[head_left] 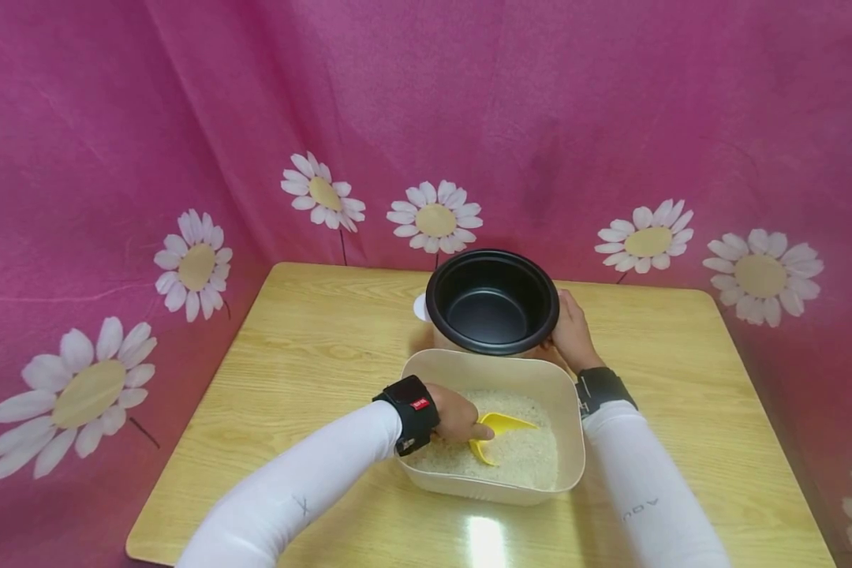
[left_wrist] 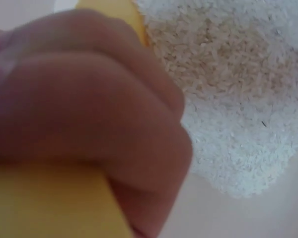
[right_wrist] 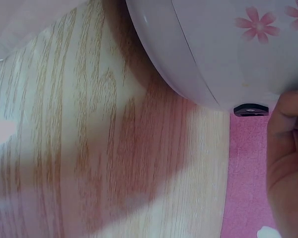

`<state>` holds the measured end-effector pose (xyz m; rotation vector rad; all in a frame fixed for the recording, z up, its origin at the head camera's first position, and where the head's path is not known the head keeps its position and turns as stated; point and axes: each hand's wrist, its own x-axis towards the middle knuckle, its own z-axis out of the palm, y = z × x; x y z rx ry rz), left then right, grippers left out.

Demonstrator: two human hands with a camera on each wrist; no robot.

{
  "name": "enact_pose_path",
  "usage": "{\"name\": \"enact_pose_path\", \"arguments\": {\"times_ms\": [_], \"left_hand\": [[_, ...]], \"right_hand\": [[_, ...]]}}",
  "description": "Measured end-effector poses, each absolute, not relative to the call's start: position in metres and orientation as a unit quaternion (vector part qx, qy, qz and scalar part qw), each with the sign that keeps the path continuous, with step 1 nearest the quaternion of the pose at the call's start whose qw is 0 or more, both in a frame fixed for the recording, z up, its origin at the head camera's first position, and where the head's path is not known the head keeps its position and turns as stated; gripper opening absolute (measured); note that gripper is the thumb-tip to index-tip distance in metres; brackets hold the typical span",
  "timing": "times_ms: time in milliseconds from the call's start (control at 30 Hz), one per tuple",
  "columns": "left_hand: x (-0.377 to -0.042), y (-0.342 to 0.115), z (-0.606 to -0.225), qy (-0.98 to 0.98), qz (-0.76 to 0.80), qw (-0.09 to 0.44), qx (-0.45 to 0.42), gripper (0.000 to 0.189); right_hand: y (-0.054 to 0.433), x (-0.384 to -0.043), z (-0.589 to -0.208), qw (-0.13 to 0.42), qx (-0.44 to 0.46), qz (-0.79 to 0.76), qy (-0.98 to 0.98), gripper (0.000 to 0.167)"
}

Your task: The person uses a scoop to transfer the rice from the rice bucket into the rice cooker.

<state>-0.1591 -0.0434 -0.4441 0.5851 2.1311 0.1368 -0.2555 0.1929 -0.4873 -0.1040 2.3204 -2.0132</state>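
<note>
My left hand (head_left: 457,414) grips the handle of a yellow scoop (head_left: 506,424) inside a cream-coloured bin (head_left: 569,442). White rice (head_left: 521,465) covers the bin's floor, and the scoop lies at its surface. Close up in the left wrist view, curled fingers wrap the scoop's handle over the rice (left_wrist: 238,99). Just behind the bin stands a rice cooker (right_wrist: 208,44), pale with pink flowers, its round black inner pot (head_left: 493,312) facing up with no lid on. With bent fingers my right hand (head_left: 573,331) holds the cooker's right side; some fingertips are hidden.
Both containers stand on a light wooden table (head_left: 312,355). A pink curtain (head_left: 511,118) with large daisies hangs behind the table and along both sides. A white part (head_left: 420,308) juts out at the cooker's left.
</note>
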Motion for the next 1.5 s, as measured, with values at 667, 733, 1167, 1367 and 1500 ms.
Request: {"name": "enact_pose_path", "arguments": {"times_ms": [667,733,1167,1367,1500], "left_hand": [[-0.162,-0.048,-0.436,0.834,0.109,0.485,0.240,0.065],[-0.162,-0.048,-0.434,0.831,0.114,0.491,0.238,0.065],[-0.163,-0.053,-0.426,0.814,0.143,0.518,0.221,0.061],[-0.165,-0.054,-0.421,0.813,0.149,0.521,0.211,0.058],[-0.166,-0.052,-0.418,0.812,0.151,0.522,0.213,0.059]], "right_hand": [[0.200,-0.265,-0.508,0.013,-0.051,-0.652,0.756,0.024],[0.198,-0.260,-0.500,0.017,-0.049,-0.655,0.754,0.024],[0.195,-0.257,-0.492,0.034,-0.047,-0.658,0.751,0.022],[0.195,-0.255,-0.489,0.035,-0.042,-0.655,0.754,0.022],[0.196,-0.255,-0.489,0.033,-0.041,-0.649,0.759,0.022]]}}
